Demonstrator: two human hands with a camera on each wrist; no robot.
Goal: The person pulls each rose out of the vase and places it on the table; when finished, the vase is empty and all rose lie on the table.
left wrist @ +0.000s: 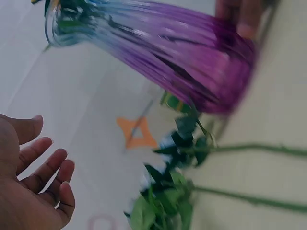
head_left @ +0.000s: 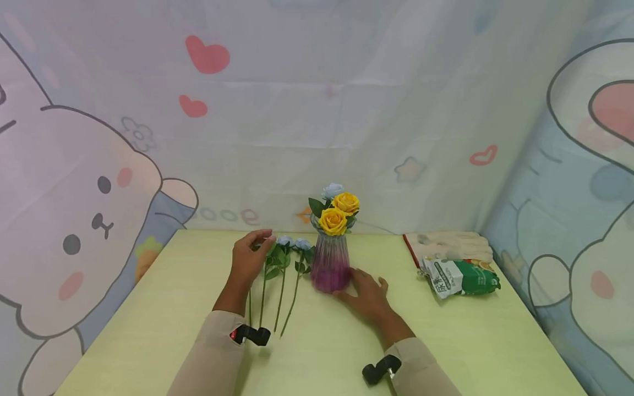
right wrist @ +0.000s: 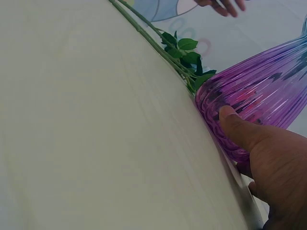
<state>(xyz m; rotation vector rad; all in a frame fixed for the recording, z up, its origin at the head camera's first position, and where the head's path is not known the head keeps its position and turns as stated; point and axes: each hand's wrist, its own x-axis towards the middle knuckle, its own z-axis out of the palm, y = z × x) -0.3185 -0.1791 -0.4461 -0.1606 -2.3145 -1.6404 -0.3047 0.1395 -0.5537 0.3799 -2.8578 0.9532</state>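
A ribbed glass vase (head_left: 331, 263), clear at the top and purple below, stands upright near the back of the table. Two yellow roses (head_left: 333, 221) and a pale blue rose (head_left: 332, 191) show above its rim. My right hand (head_left: 367, 295) holds the vase low on its right side, the thumb (right wrist: 235, 122) across the front and the fingers partly hidden behind. Left of the vase, several long-stemmed artificial flowers lie side by side, with pale blue roses (head_left: 285, 241) at the far ends. Over their leaves hovers my left hand (head_left: 249, 256), fingers loosely bent and holding nothing.
At the right of the table (head_left: 386, 341) lie a green and white packet (head_left: 463, 278) and, behind it, a pair of cream gloves (head_left: 453, 245) with a red edge. A printed cloth backdrop (head_left: 317, 126) rises behind the table and along both sides.
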